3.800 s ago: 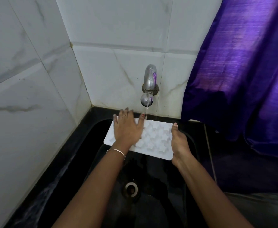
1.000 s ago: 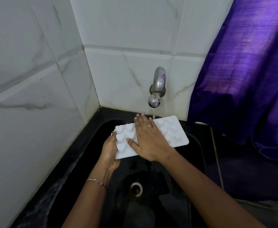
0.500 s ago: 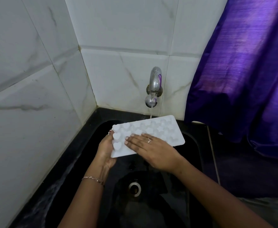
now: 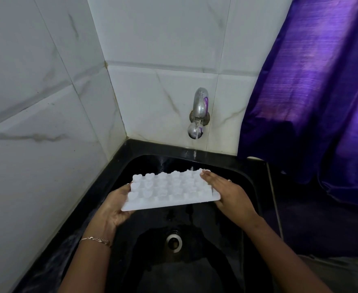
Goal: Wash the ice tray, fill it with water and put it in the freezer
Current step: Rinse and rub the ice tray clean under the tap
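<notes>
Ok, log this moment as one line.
phase: washing | ice tray: bumps up over sink | tap: running | left hand: grips left end | right hand: flat on right end

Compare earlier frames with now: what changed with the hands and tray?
The right hand slid from the middle of the ice tray to its right end, fingers flat on top. Earlier still, the left hand rubbed while the right held. Unchanged since: left hand keeps its grip on the left end, tap running, tray over the sink.
</notes>
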The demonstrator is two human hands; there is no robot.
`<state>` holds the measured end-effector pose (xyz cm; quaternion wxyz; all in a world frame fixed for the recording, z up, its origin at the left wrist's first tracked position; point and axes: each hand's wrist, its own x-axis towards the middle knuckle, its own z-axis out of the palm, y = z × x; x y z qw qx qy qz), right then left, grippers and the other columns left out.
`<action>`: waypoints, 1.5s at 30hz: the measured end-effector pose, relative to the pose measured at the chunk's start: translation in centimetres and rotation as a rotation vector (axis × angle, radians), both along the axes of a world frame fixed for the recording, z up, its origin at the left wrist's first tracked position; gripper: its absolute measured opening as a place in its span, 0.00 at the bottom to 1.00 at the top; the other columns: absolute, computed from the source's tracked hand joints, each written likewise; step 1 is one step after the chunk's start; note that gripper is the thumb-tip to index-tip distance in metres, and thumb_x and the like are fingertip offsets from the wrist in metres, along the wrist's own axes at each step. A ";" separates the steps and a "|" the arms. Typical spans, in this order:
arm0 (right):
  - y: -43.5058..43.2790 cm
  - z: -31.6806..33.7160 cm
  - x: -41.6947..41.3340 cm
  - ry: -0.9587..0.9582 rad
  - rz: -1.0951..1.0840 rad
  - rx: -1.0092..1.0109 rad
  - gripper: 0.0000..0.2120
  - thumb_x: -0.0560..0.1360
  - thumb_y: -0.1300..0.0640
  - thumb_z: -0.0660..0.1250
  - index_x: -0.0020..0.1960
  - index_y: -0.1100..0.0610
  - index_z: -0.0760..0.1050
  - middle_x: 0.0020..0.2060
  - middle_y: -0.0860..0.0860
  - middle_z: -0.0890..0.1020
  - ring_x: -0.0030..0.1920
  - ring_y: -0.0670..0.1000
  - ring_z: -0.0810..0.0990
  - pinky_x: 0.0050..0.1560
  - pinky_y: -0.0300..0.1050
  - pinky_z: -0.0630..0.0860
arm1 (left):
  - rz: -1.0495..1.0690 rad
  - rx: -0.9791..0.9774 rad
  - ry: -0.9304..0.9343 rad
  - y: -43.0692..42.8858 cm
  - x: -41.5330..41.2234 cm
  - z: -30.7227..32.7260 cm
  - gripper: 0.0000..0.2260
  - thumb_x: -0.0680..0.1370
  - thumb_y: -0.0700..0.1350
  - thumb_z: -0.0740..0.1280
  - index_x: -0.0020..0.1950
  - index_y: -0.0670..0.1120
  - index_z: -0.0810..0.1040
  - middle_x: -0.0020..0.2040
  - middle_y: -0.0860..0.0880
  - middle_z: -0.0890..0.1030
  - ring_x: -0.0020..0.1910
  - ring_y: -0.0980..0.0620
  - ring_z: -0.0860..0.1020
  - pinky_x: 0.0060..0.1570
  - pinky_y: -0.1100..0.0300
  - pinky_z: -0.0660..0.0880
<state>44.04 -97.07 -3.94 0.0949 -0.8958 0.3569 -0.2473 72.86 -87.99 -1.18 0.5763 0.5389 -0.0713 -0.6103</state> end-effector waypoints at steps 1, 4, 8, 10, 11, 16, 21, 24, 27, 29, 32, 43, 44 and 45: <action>0.5 -0.2 0.0 -0.006 -0.008 0.005 0.37 0.67 0.68 0.73 0.73 0.51 0.67 0.71 0.44 0.70 0.69 0.40 0.67 0.65 0.44 0.65 | -0.004 0.005 -0.017 0.4 0.0 0.0 0.12 0.81 0.40 0.59 0.57 0.36 0.78 0.46 0.39 0.84 0.38 0.45 0.84 0.35 0.57 0.82; 1.7 -0.7 0.1 -0.043 -0.028 -0.027 0.36 0.67 0.69 0.74 0.71 0.53 0.69 0.69 0.46 0.73 0.67 0.40 0.69 0.66 0.37 0.62 | -0.020 0.006 -0.017 1.5 0.3 -0.1 0.14 0.81 0.44 0.60 0.61 0.37 0.77 0.53 0.39 0.83 0.46 0.44 0.83 0.42 0.53 0.81; 2.8 -0.5 0.2 -0.155 -0.045 0.043 0.28 0.71 0.63 0.73 0.69 0.52 0.71 0.62 0.46 0.79 0.57 0.45 0.80 0.59 0.40 0.76 | -0.037 0.010 -0.063 2.7 0.8 0.0 0.21 0.81 0.54 0.58 0.62 0.39 0.77 0.60 0.39 0.80 0.56 0.42 0.78 0.55 0.46 0.76; 3.3 0.1 0.3 -0.170 -0.095 0.138 0.22 0.74 0.57 0.70 0.67 0.48 0.72 0.54 0.45 0.83 0.50 0.45 0.82 0.51 0.46 0.79 | -0.041 0.009 -0.127 3.1 0.8 0.1 0.23 0.79 0.60 0.56 0.57 0.43 0.79 0.58 0.41 0.80 0.55 0.45 0.77 0.53 0.48 0.71; 3.5 0.3 0.4 -0.173 -0.121 0.192 0.19 0.75 0.53 0.69 0.65 0.46 0.73 0.49 0.44 0.84 0.45 0.44 0.82 0.48 0.47 0.79 | -0.036 0.011 -0.151 3.3 0.6 0.2 0.23 0.79 0.62 0.55 0.53 0.46 0.79 0.57 0.43 0.80 0.53 0.47 0.77 0.51 0.49 0.69; 4.6 1.0 1.1 -0.498 -0.208 0.529 0.14 0.73 0.47 0.72 0.55 0.48 0.75 0.41 0.45 0.85 0.42 0.43 0.84 0.43 0.48 0.81 | -0.033 -0.055 -0.226 4.7 -0.5 1.1 0.31 0.79 0.68 0.42 0.59 0.53 0.78 0.55 0.50 0.83 0.55 0.50 0.79 0.52 0.51 0.68; 4.8 2.9 1.8 -0.671 -0.251 0.648 0.11 0.73 0.49 0.72 0.51 0.54 0.78 0.43 0.48 0.86 0.44 0.46 0.85 0.47 0.53 0.82 | -0.011 -0.174 -0.314 5.6 -1.1 2.8 0.28 0.81 0.63 0.45 0.64 0.49 0.77 0.57 0.48 0.83 0.54 0.50 0.82 0.49 0.53 0.75; 4.4 3.8 2.2 -0.661 -0.256 0.647 0.11 0.75 0.48 0.69 0.51 0.55 0.80 0.42 0.48 0.86 0.44 0.46 0.85 0.49 0.53 0.82 | -0.009 -0.188 -0.414 5.7 -0.9 3.6 0.22 0.82 0.59 0.52 0.65 0.48 0.77 0.57 0.48 0.83 0.55 0.48 0.82 0.55 0.49 0.76; 4.2 4.6 2.4 -0.716 -0.261 0.705 0.12 0.77 0.49 0.67 0.51 0.57 0.81 0.43 0.49 0.86 0.45 0.47 0.85 0.51 0.53 0.81 | -0.063 -0.180 -0.486 5.9 -0.1 3.8 0.19 0.83 0.55 0.55 0.63 0.48 0.78 0.58 0.45 0.83 0.56 0.43 0.81 0.62 0.39 0.72; 4.4 5.0 2.5 -0.752 -0.301 0.750 0.15 0.78 0.47 0.65 0.50 0.59 0.81 0.43 0.50 0.86 0.46 0.49 0.85 0.51 0.52 0.81 | -0.068 -0.161 -0.480 6.0 0.3 3.7 0.17 0.83 0.54 0.57 0.62 0.47 0.79 0.58 0.44 0.83 0.56 0.42 0.81 0.62 0.37 0.71; 5.0 4.9 2.5 -0.756 -0.394 0.874 0.18 0.79 0.45 0.61 0.47 0.58 0.81 0.42 0.51 0.86 0.46 0.51 0.84 0.49 0.47 0.80 | -0.027 -0.093 -0.446 6.3 0.3 3.3 0.16 0.82 0.54 0.58 0.58 0.47 0.80 0.53 0.46 0.85 0.54 0.44 0.82 0.59 0.42 0.75; 7.4 1.8 3.8 -0.766 -0.446 1.281 0.12 0.83 0.51 0.56 0.57 0.57 0.73 0.49 0.53 0.82 0.44 0.53 0.84 0.37 0.44 0.79 | 0.116 0.071 -0.336 7.1 -0.7 -0.2 0.12 0.81 0.48 0.58 0.49 0.44 0.79 0.38 0.46 0.84 0.38 0.46 0.79 0.38 0.54 0.72; 7.3 1.4 4.0 -0.765 -0.456 1.289 0.12 0.83 0.52 0.56 0.60 0.57 0.72 0.49 0.54 0.82 0.43 0.54 0.84 0.37 0.44 0.80 | 0.129 0.075 -0.334 7.1 -0.7 -0.5 0.12 0.81 0.49 0.59 0.49 0.44 0.79 0.40 0.45 0.83 0.38 0.45 0.78 0.38 0.54 0.72; 7.2 1.2 4.1 -0.766 -0.464 1.297 0.13 0.83 0.52 0.56 0.62 0.58 0.70 0.50 0.54 0.82 0.42 0.55 0.85 0.36 0.44 0.80 | 0.137 0.082 -0.333 7.0 -0.7 -0.6 0.12 0.81 0.49 0.59 0.50 0.44 0.79 0.42 0.44 0.83 0.39 0.45 0.79 0.39 0.54 0.72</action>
